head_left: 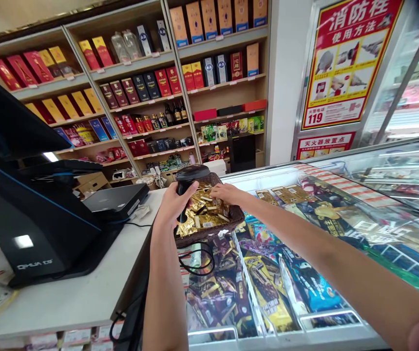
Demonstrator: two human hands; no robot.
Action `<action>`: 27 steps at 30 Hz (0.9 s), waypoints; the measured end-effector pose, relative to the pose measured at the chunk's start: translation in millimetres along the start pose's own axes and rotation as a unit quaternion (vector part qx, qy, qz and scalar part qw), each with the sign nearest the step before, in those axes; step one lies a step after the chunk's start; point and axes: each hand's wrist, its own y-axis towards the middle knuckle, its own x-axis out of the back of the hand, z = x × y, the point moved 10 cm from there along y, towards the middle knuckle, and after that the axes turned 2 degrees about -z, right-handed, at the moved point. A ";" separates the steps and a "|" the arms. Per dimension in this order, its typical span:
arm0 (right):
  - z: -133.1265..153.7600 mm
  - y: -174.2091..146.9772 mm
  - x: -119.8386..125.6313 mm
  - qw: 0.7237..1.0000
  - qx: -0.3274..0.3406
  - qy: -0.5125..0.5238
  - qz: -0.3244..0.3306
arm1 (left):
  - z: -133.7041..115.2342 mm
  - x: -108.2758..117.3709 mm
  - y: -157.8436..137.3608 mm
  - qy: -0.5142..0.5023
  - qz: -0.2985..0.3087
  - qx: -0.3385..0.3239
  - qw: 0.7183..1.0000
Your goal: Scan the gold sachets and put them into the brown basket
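My left hand (173, 200) is wrapped around the handle of a black barcode scanner (192, 172), its head upright over a brown woven basket (237, 217). Gold foil packets (209, 221) fill the basket, some with barcode labels showing. At the basket's far right side, my right hand (226, 193) has its fingers curled down and pinching at a gold packet; the fingertips are partly hidden. The basket rests on the glass top of a freezer (253, 182), with a black cable (212, 263) looped in front of it.
To the left, a black checkout terminal (30, 219) and a flat black device (116, 200) stand on a white counter (85, 297). Bagged frozen treats (268, 292) lie inside the freezer. Shelves of boxed bottles (143, 87) line the back wall beside a red poster (348, 63).
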 end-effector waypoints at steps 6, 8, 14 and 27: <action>-32.5 -49.5 29.3 0.986 -0.096 0.117 -0.076 | -4.6 -6.9 -0.3 -0.017 0.009 -0.009 1.000; -46.2 -78.6 33.7 0.957 -0.152 0.216 -0.120 | -4.7 -11.0 0.9 -0.018 0.014 -0.011 1.000; -72.8 -148.6 18.8 0.838 -0.308 0.418 -0.167 | 1.4 -30.1 7.5 -0.012 0.024 -0.021 0.999; -117.2 -181.3 19.0 0.648 -0.444 0.549 -0.286 | -6.2 -76.7 -3.8 0.015 0.070 -0.028 0.997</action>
